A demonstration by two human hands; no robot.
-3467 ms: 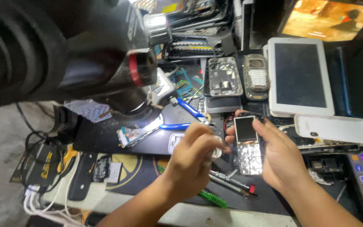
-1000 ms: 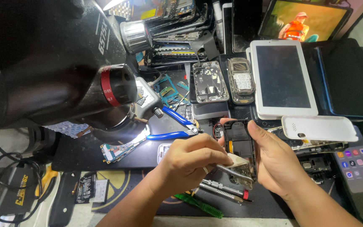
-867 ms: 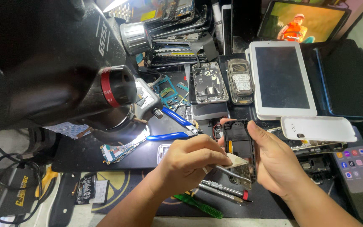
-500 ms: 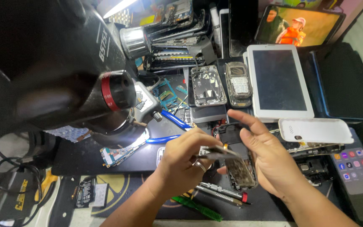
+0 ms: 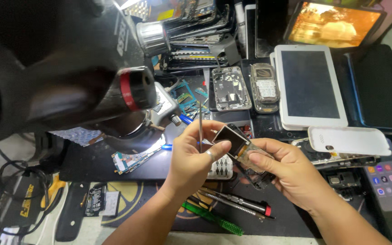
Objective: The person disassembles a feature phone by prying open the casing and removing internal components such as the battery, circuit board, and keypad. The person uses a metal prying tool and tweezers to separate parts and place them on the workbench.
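Note:
My left hand (image 5: 195,156) pinches a thin metal tool (image 5: 200,124) that points up, and its fingertips touch a small dark display module (image 5: 231,140). My right hand (image 5: 283,170) cradles an opened phone body (image 5: 257,169) from below, with the display lifted off it at an angle. A white keypad (image 5: 220,168) lies on the dark mat just under both hands.
A black microscope (image 5: 91,77) looms at upper left over a lit circuit board (image 5: 130,159). Screwdrivers (image 5: 232,203) lie near the front edge. Behind are a bare phone frame (image 5: 230,88), an old keypad phone (image 5: 264,86), a white tablet (image 5: 311,86) and a white phone (image 5: 348,140).
The hands lifted the phone off the mat and closer to me. The display was pried up from the phone body, and the metal tool now points upward.

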